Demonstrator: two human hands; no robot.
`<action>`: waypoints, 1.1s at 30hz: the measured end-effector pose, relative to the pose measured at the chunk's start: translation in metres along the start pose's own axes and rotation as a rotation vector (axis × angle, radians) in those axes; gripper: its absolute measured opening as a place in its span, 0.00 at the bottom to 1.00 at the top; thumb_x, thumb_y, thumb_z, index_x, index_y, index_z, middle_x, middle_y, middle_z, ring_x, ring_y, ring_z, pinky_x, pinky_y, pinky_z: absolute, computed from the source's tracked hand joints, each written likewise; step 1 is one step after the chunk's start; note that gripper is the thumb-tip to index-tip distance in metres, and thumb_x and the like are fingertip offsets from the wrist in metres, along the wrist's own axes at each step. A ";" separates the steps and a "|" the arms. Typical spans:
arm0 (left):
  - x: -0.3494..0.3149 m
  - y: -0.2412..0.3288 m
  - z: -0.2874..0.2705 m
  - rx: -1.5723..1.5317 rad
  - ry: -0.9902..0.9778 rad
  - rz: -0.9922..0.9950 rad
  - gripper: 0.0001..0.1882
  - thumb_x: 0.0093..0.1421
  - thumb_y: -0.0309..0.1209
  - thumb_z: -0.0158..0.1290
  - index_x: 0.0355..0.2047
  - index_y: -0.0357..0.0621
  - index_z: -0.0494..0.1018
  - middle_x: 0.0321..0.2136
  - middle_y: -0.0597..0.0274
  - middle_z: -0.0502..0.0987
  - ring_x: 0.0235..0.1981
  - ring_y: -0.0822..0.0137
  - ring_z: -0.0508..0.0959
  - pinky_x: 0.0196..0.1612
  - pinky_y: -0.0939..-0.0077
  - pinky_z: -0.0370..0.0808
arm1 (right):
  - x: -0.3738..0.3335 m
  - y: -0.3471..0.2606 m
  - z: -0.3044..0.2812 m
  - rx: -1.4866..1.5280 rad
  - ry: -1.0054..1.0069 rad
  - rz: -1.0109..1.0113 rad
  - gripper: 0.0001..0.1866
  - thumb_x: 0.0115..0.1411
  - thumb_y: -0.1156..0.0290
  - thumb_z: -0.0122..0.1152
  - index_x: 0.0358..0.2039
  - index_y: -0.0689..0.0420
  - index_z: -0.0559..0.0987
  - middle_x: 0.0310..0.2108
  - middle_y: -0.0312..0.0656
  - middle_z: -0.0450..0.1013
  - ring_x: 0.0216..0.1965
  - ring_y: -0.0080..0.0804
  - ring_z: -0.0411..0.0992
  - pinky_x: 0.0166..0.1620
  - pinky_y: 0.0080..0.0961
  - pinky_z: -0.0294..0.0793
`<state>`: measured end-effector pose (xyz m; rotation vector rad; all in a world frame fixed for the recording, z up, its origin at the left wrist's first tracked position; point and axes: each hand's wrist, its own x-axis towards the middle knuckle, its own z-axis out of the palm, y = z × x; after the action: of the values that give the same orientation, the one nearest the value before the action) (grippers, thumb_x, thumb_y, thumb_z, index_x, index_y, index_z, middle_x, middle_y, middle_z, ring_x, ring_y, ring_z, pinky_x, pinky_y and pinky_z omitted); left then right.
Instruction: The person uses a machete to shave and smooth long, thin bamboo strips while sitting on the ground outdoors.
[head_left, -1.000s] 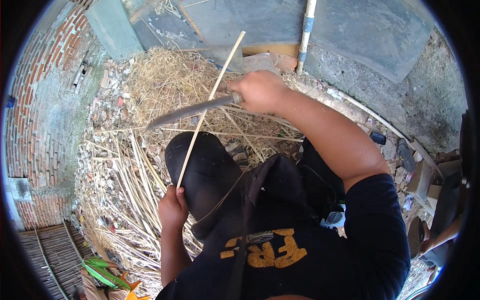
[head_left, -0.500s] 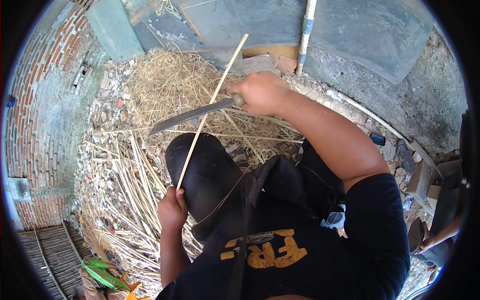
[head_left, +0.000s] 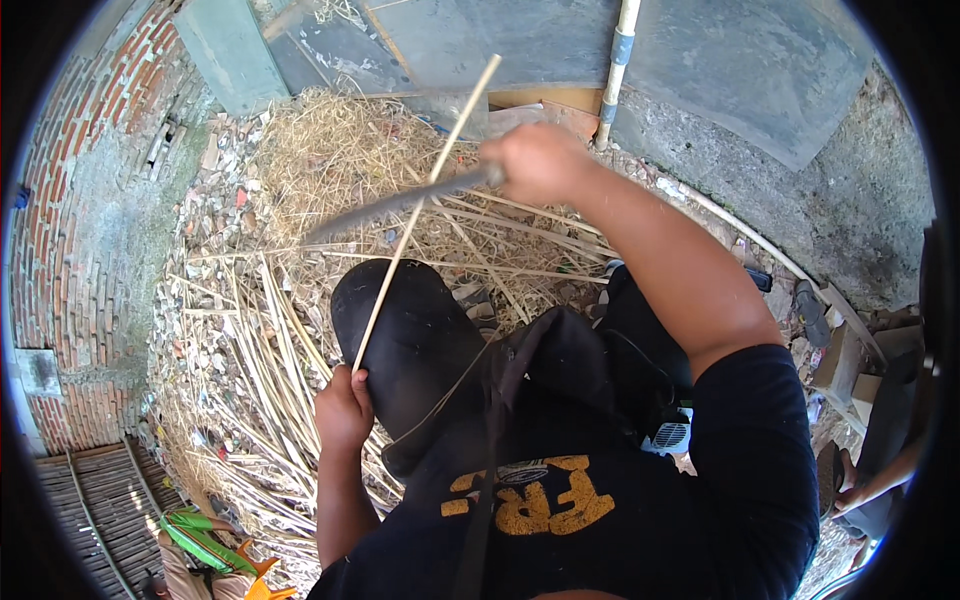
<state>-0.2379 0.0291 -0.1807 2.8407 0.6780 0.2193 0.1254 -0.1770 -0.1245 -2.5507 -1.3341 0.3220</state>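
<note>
My left hand (head_left: 343, 408) is closed round the lower end of a long, thin, pale bamboo strip (head_left: 388, 278). The strip slants up and away to the right, passing over my dark-trousered knee (head_left: 375, 300). In my right hand (head_left: 540, 160), which is smeared by motion, is the handle of a machete (head_left: 400, 203). Its long dark blade points left and crosses the upper part of the strip. Whether the edge touches the strip, I cannot tell.
Many pale strips (head_left: 275, 370) lie on the rubble ground at left. Beyond my knee is a heap of shavings (head_left: 330, 150). A brick wall (head_left: 90, 220) stands at left, a pipe (head_left: 618, 70) at the back. Another person's hand (head_left: 850, 497) shows at lower right.
My right hand and the machete have moved a little up and to the right along the strip. The strip's far end has risen slightly; my left hand has hardly moved.
</note>
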 end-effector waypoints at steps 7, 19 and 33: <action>0.002 0.002 -0.013 0.021 -0.069 -0.031 0.18 0.71 0.41 0.45 0.28 0.42 0.66 0.16 0.40 0.73 0.20 0.35 0.74 0.24 0.43 0.68 | 0.012 0.048 0.005 0.050 0.180 0.146 0.10 0.61 0.70 0.56 0.42 0.51 0.81 0.35 0.43 0.81 0.39 0.40 0.80 0.46 0.40 0.81; 0.005 0.002 -0.006 0.003 -0.023 -0.014 0.18 0.71 0.41 0.45 0.28 0.42 0.67 0.16 0.40 0.73 0.20 0.35 0.75 0.23 0.44 0.69 | 0.019 0.074 0.013 0.129 0.317 0.234 0.14 0.53 0.71 0.63 0.42 0.49 0.81 0.31 0.41 0.81 0.34 0.38 0.80 0.38 0.38 0.83; 0.008 -0.001 -0.009 -0.074 -0.085 -0.011 0.19 0.71 0.42 0.44 0.28 0.40 0.66 0.16 0.40 0.72 0.21 0.34 0.74 0.24 0.45 0.68 | 0.023 0.101 0.025 0.195 0.348 0.226 0.16 0.55 0.67 0.58 0.45 0.52 0.80 0.36 0.49 0.80 0.39 0.48 0.80 0.46 0.43 0.80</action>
<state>-0.2330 0.0353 -0.1712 2.7576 0.6532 0.1184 0.2086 -0.2105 -0.1812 -2.4510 -0.8505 0.0386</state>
